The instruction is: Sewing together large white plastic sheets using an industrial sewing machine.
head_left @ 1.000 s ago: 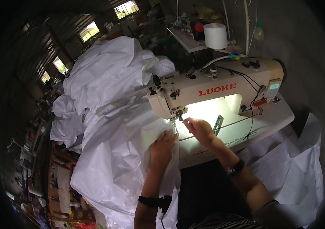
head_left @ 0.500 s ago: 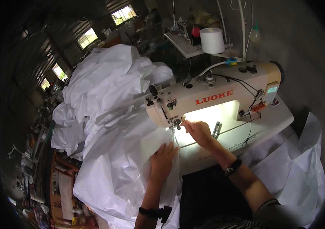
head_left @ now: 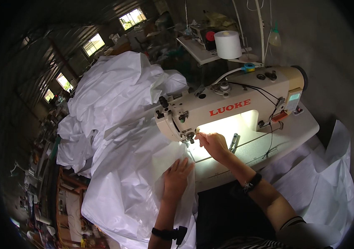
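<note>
A white industrial sewing machine with a lit work area stands in front of me. White sheet material lies bunched to the left of its head and reaches under the needle area. My left hand rests flat on this material just in front of the needle, fingers stretched out. Close to the right side of the needle area, my right hand has its fingertips pinched together beside the machine head. Whatever they hold, if anything, is too small to make out. A small pair of thread snips lies on the machine bed near my right wrist.
A large heap of white material rises behind and left of the machine. More white sheet hangs at the right. A white thread cone stands behind the machine beside a small shelf. A wooden frame is at lower left.
The view has shifted slightly. My left hand stays flat on the material, and my right hand keeps its pinch beside the needle area with barely any movement.
</note>
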A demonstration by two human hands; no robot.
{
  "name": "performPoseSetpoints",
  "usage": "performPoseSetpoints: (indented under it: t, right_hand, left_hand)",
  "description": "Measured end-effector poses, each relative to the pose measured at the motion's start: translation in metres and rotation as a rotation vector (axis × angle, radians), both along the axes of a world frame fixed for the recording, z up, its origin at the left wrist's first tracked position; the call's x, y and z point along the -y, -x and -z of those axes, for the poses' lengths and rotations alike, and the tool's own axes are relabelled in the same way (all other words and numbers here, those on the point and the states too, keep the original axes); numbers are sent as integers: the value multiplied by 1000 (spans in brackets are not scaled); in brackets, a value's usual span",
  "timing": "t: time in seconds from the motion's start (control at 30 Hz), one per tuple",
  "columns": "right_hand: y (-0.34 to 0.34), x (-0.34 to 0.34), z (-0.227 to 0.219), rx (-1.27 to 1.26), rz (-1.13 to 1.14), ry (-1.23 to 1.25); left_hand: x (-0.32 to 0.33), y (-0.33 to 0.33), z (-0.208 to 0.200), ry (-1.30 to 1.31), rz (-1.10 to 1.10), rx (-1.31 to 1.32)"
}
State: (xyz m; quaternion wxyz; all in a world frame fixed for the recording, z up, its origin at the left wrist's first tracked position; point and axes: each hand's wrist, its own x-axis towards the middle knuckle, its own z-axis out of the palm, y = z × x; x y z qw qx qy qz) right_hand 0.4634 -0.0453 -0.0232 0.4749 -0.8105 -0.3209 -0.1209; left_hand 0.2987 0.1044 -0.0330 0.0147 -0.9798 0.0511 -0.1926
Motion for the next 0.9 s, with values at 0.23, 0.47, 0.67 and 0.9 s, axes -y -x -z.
performPoseSetpoints:
  t: [0.23, 0.47, 0.67, 0.9]
  right_hand:
    - [0, 2, -3, -27, -19, -1]
    - [24, 27, -12, -61, -96, 67]
    - [120, 101, 32, -689, -689, 363]
    - [191, -1, 135, -263, -1009, 391]
  left_hand:
    - [4, 11, -1, -33, -31, -64]
    - [18, 38, -25, -37, 28, -30]
    - [28, 195, -28, 338, -163, 245]
    - [43, 279, 9, 421, -663, -114]
